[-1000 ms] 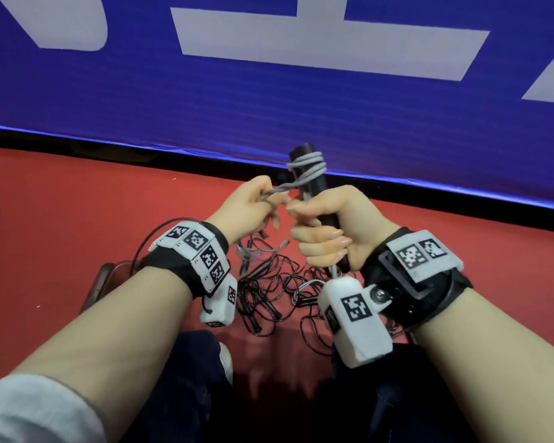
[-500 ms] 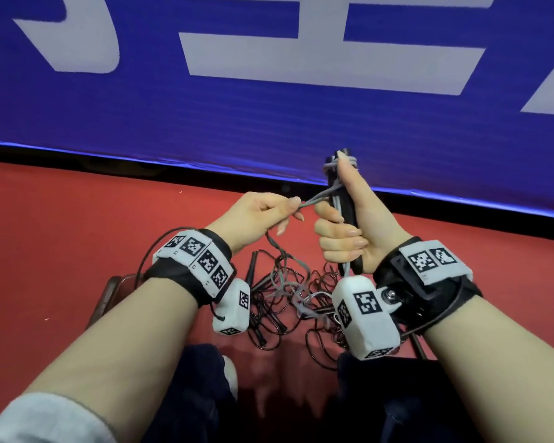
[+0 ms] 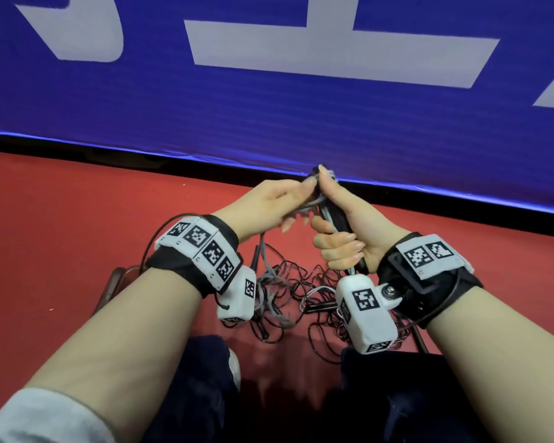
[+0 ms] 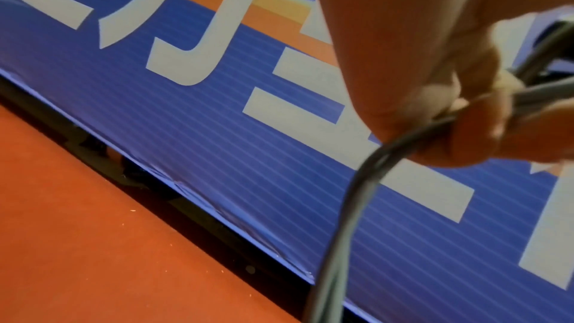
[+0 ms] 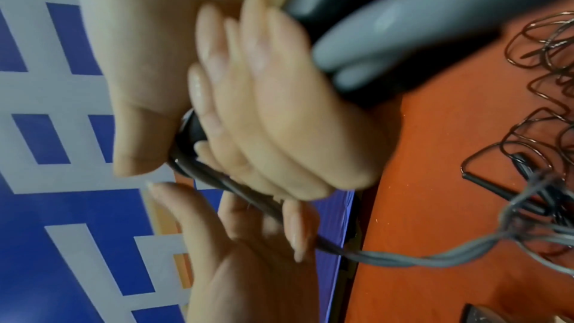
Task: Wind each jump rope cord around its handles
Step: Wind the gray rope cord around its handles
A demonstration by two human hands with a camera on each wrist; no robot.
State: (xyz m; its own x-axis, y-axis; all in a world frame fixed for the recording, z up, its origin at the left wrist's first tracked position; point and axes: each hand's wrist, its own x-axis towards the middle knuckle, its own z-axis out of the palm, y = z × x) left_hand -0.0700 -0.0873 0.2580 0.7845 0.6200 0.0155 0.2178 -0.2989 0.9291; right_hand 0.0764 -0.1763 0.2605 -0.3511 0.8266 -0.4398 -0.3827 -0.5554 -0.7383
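Mostly hidden, black handles [image 3: 339,219] sit clenched in right hand [image 3: 349,231]; left hand [image 3: 269,206] pinches grey cord [image 4: 357,193] beside their top.

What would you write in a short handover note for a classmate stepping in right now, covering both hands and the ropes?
Right hand grips the black handles upright.
Left hand pinches the grey cord close beside the handles' top.
Done: a few grey turns sit near the handles' top.
Left: the grey cord's slack trails down into the tangle of ropes on the red floor; finish winding it, then wind the thin black ropes.
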